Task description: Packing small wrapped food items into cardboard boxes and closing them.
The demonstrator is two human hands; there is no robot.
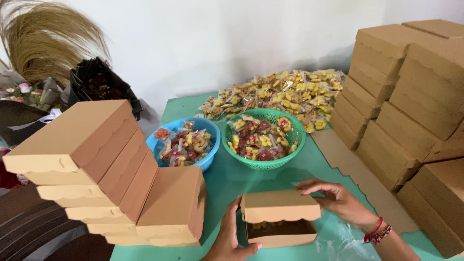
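Observation:
A small brown cardboard box (280, 205) stands on the green table (227, 181) near its front edge. Its scallop-edged lid is partly raised, and wrapped snacks show in the gap beneath it. My left hand (231, 237) grips the box's left side and lower front corner. My right hand (336, 198) rests its fingertips on the lid's far right edge. A red bracelet circles my right wrist.
A stepped stack of closed brown boxes (111, 174) sits at the left. More boxes (411, 106) are piled at the right. A blue basket (186, 142) and a green basket (263, 137) hold wrapped snacks, with a loose heap (285, 96) behind them.

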